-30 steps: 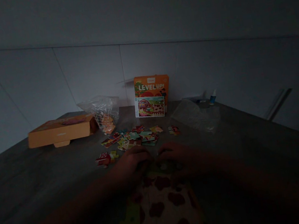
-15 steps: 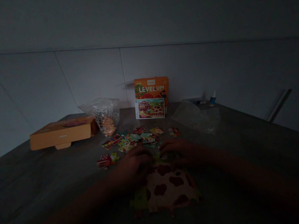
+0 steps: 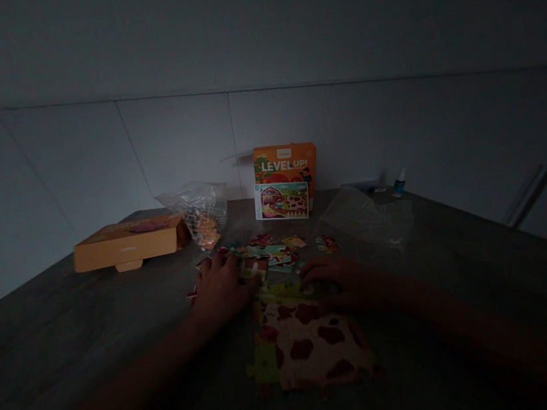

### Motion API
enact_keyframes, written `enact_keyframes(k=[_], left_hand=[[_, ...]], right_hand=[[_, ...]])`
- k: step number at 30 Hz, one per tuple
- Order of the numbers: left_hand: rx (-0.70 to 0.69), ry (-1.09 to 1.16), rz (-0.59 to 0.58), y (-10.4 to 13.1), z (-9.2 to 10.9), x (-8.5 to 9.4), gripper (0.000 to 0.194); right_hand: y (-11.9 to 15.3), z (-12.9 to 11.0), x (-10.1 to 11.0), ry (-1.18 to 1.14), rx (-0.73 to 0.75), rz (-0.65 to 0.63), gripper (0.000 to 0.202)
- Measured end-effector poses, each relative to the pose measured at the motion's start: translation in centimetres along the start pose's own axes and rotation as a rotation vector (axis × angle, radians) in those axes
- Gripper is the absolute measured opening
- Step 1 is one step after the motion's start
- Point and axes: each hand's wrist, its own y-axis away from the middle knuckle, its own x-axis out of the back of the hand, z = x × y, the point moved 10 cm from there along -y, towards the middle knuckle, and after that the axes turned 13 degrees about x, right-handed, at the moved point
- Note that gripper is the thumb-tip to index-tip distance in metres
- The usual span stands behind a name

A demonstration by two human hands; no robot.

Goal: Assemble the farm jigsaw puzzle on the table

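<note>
Well, left hand point(image 3: 220, 287) (seemingly) at puzzle pieces point(image 3: 274, 252)

Partly assembled flat jigsaw section, pale pink with dark red cow patches and green at the left and far edges point(image 3: 317, 347): lying flat, pieces joined, outline incomplete (knobs project at the left and near edges). Heap of loose multicoloured jigsaw pieces point(image 3: 274, 253): overlapping, unassembled, located just beyond the section. Finer detail obscured by dim light.
</note>
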Motion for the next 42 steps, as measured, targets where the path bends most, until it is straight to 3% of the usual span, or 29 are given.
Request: enact_keyframes(k=[8, 15, 22, 30, 37, 42], left_hand=[[0.016, 0.046, -0.007, -0.2, -0.2, 0.2, 0.054], [0.072, 0.100, 0.023, -0.2, -0.5, 1.3, 0.043], [0.204, 0.142, -0.009, -0.5, -1.7, 1.3, 0.038], [0.378, 0.362, -0.050, -1.0, -3.4, 1.2, 0.031], [0.407, 0.485, 0.029, -1.2, -4.1, 1.4, 0.044], [0.432, 0.557, 0.094, -1.2, -4.9, 1.9, 0.033]], right_hand=[[0.1, 0.0, 0.0, 0.020, 0.023, 0.008, 0.033], [-0.1, -0.3, 0.1, 0.012, 0.013, 0.018, 0.032], [0.0, 0.0, -0.1, 0.030, -0.011, -0.003, 0.034], [0.1, 0.4, -0.2, 0.035, -0.013, 0.007, 0.036], [0.2, 0.2, 0.0, 0.029, -0.015, 0.017, 0.035], [0.1, 0.2, -0.1, 0.030, 0.000, 0.014, 0.034]])
